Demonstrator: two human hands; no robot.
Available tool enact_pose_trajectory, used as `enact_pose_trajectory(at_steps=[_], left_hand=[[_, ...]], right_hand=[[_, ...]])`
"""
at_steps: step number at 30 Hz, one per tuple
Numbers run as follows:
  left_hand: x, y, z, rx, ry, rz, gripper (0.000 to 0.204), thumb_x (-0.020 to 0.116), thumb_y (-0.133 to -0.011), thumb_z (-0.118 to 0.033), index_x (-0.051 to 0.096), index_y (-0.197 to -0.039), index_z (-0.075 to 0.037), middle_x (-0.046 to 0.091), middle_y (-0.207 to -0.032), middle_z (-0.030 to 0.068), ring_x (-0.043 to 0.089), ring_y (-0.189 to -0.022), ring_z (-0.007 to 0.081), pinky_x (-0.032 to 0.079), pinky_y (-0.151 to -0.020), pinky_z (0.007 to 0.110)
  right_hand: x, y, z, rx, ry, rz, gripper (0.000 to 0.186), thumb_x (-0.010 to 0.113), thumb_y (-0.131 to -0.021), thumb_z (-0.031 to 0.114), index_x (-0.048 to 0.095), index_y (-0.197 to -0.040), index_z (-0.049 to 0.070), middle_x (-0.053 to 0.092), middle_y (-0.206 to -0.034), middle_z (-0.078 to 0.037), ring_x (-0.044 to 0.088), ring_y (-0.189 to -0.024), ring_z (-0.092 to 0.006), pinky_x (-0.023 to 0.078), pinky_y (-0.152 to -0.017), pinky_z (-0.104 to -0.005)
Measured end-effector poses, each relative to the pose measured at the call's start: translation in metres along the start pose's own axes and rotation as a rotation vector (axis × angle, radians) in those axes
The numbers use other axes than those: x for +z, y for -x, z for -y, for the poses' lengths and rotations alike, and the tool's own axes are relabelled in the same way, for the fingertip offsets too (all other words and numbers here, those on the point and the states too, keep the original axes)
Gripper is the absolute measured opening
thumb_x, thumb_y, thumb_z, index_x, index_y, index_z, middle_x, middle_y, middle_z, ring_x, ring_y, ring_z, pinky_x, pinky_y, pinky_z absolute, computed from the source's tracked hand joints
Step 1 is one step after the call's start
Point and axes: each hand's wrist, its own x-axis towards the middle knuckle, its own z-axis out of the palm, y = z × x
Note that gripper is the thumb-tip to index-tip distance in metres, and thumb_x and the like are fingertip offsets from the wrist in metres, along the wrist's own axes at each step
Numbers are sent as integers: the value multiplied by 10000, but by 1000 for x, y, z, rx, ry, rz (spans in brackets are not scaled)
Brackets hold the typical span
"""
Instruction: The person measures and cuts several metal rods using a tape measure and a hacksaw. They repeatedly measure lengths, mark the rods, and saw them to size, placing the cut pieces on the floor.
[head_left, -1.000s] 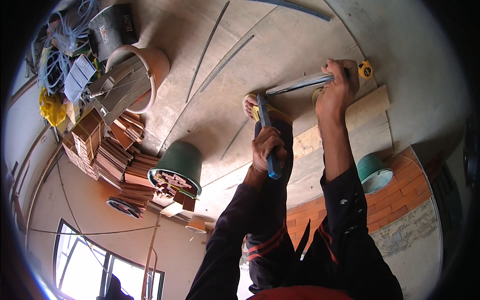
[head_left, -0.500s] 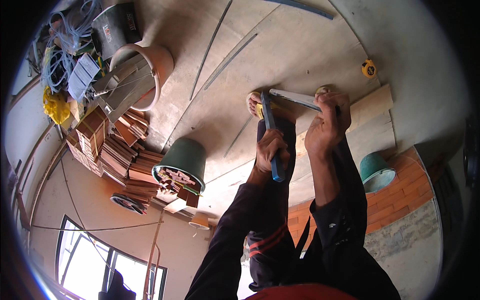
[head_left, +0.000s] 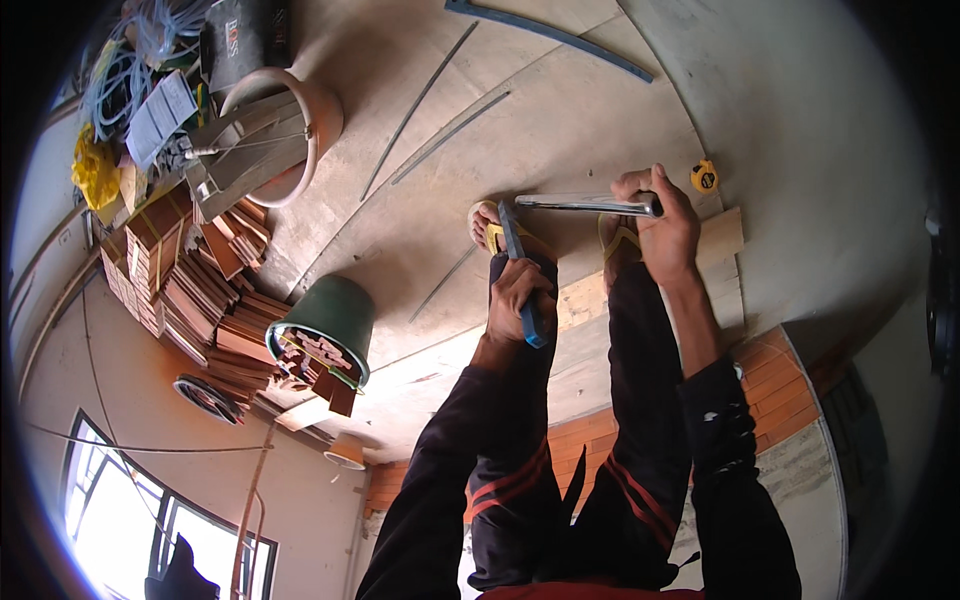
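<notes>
Boxy black container (head_left: 250, 45) showing pale lettering left of blue rectangular bar (head_left: 513, 236), left hand (head_left: 519, 292) clenching the bar, right hand (head_left: 668, 228) grasping shiny silver rod (head_left: 575, 204)

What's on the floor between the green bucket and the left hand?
A thin grey strip lies between the green bucket and left hand, seen in the head view.

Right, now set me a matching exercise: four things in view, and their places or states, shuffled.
Things:
1. Blue bar
2. Tape measure
3. Green bucket
4. Yellow bag

Places or states:
A. holding pinkish pieces
B. beside a white sheet
C. gripped in the left hand
D. on the floor, near the right hand

Pairs: 1-C, 2-D, 3-A, 4-B
</notes>
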Motion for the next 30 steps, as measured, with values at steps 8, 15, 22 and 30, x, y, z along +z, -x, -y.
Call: enact_pose_trajectory(at_steps=[8,15,22,30], left_hand=[[-46,-5,-60,-217,-418,212,360,670,-725,-106,569,-1066,-48,547,-1037,169,555,-918,316,427,-876,444],[-98,0,-33,-801,463,667,570,600,-849,-146,370,-1356,-23,529,-1115,165,616,-966,307,517,-837,384],[-30,1,-27,-1334,648,238,228,613,-874,-239,531,-893,-26,544,-673,61,569,-576,170,464,-526,324],[-53,-25,-44,-1730,848,27,257,510,-957,-246,435,-798,-58,403,-661,-3,350,-449,71,314,-384,233]], right_hand=[[-12,-20,44,418,255,346,469,379,-875,18,415,-1342,-14,468,-1311,-100,480,-1188,-210,375,-987,-313],[-9,-28,64,693,382,417,477,392,-898,57,354,-1362,-47,402,-1388,-123,472,-1200,-229,358,-1072,-390],[1,-41,76,886,443,568,515,384,-917,65,258,-1402,-56,364,-1404,-156,532,-1135,-320,395,-1048,-429],[16,-79,82,1197,739,648,496,409,-884,77,258,-1297,-153,501,-1076,-294,631,-931,-409,559,-825,-425]])
